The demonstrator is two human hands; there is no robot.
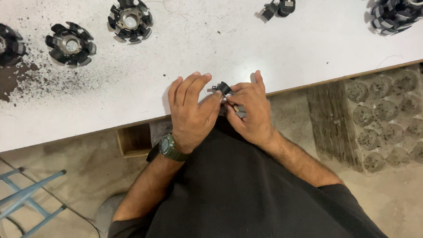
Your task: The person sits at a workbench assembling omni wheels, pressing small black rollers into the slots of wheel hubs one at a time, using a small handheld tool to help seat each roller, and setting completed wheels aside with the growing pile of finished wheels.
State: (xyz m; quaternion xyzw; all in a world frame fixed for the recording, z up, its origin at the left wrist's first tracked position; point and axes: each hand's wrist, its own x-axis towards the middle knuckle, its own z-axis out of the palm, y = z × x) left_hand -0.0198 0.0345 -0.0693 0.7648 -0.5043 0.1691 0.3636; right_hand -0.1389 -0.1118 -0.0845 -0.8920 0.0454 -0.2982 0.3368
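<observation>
1. Pinching a small black part [223, 88] between the fingertips of both hands, I hold it at the near edge of the white table [246, 46].
2. The part is dark, stubby and roughly round at its far end, with a little tab sticking out to the left; most of it is hidden by my fingers, so I cannot make out the rest of its shape.
3. My left hand [190, 110] is curled, thumb and forefinger closed on the part's left side; a dark green watch [168, 147] sits on that wrist.
4. My right hand [252, 110] grips the part from the right, fingers folded in against the left hand, and something pale grey shows under its thumb, too hidden to tell what it is.
5. Far left on the table stand three black toothed rings with metal hubs [70, 43], in a scatter of dark grit [38, 79].
6. Far right lies a pile of similar rings [401, 3], and two loose black pieces [279, 7] lie near the far middle.
</observation>
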